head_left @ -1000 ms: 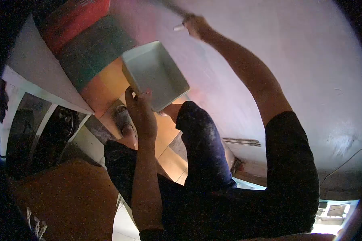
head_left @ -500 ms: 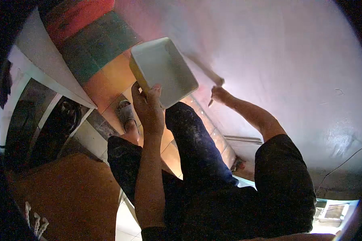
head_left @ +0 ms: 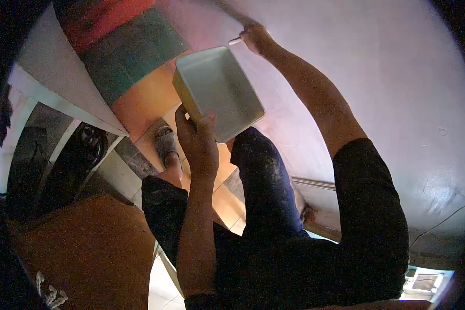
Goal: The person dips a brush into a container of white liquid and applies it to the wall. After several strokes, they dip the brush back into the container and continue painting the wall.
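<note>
My left hand (head_left: 199,137) grips a pale rectangular tub (head_left: 227,85) by its near side, with the thumb over the rim and the fingers along the outer wall. The tub is tilted so that its light, smooth inside faces me. Up and to the right, my right hand (head_left: 257,39) is closed around the handle of a wide putty knife (head_left: 234,41). Its handle end sticks out on the left of the fist. The long, blurred blade lies close against the pale wall (head_left: 377,82) near the top of the view.
Below the tub are my legs and a sandalled foot (head_left: 166,144) on the tiled floor (head_left: 155,90). At left stand a white-framed shelf unit (head_left: 62,103) with dark contents and a brown panel (head_left: 88,253). A thin cable (head_left: 439,223) hangs at lower right.
My right hand has swept up and to the left along the wall with the putty knife, the arm now stretched farther out. The tub in my left hand has shifted slightly right.
</note>
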The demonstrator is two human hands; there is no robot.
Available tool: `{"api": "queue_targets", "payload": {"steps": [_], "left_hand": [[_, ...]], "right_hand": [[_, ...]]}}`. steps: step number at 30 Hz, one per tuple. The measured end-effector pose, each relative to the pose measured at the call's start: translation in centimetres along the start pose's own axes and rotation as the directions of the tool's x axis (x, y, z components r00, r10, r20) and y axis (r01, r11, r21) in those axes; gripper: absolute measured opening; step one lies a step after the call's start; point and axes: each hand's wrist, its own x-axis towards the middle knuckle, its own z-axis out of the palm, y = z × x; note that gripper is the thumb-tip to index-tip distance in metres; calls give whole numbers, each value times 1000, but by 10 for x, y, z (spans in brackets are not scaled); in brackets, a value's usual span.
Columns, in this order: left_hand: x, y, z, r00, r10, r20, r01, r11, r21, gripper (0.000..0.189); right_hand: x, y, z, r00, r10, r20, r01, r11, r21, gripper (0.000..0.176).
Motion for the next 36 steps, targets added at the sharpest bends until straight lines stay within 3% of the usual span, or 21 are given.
{"api": "queue_targets", "payload": {"steps": [2,3,5,7,9,10,12,13,14,16,18,20,22,24,26,27,29,30,31,35,36], "left_hand": [[4,-2,0,1000,-24,-19,24,1000,18,48],[7,-3,0,999,-36,-8,36,999,2,48],[9,-5,-1,999,-50,4,50,999,-14,49],[8,-6,-3,999,-18,40,19,999,-28,48],[7,-7,-5,999,-40,32,42,998,-47,47],[6,-6,-4,999,-47,25,49,996,-69,47],[4,-3,-3,998,-64,20,65,996,-66,46],[3,-1,-3,997,-81,10,81,995,-64,45],[3,-2,-5,997,-80,10,80,995,-63,45],[2,-6,-8,999,-29,27,31,997,-72,45],[2,-3,-11,1000,-3,27,4,999,-49,45],[3,-1,-12,999,21,26,-20,1000,-15,46],[4,-4,-9,998,-23,57,27,996,-82,47],[7,-9,-6,999,-13,49,15,999,-52,48],[7,-9,0,999,10,44,-9,1000,-27,48],[7,-8,2,999,-6,33,7,1000,-21,48],[8,-9,1,999,-22,25,23,999,-25,48],[8,-11,1,1000,-14,11,14,1000,-21,48],[8,-11,2,1000,-2,-3,2,1000,-15,48],[3,-6,-2,999,-27,18,28,1000,-14,47],[2,-6,-5,999,-17,33,18,999,-39,47]], "right_hand": [[16,-5,-7,961,-255,106,276,884,-377,11],[6,-6,16,960,-260,107,281,883,-377,11],[-41,2,92,900,-383,209,410,577,-707,17],[-108,-10,104,836,-499,230,548,729,-411,13],[-181,-30,132,851,-494,178,518,735,-438,8],[-234,-27,224,927,-332,173,357,923,-144,8],[-263,-53,176,777,-525,348,585,806,-92,12],[-280,-70,167,845,-305,439,314,948,54,9],[-268,-86,100,679,-315,664,431,902,-14,7],[-258,-95,69,670,-125,732,263,962,-77,7],[-227,-46,156,761,-154,630,156,986,52,6],[-145,-8,147,821,-38,570,-43,991,128,13],[-52,-3,53,848,96,521,-181,977,115,18],[14,5,14,955,35,294,-19,998,-55,13],[48,15,-2,975,65,-214,-42,993,113,9],[51,24,3,975,67,-214,-45,993,109,9],[44,33,27,933,-247,-263,237,969,-69,10],[16,28,45,948,-277,-157,200,902,-383,13],[-15,21,86,941,-338,6,245,670,-701,15],[-182,-51,127,918,-289,270,380,833,-403,8],[-299,-51,114,891,-286,352,394,874,-285,7]]}}
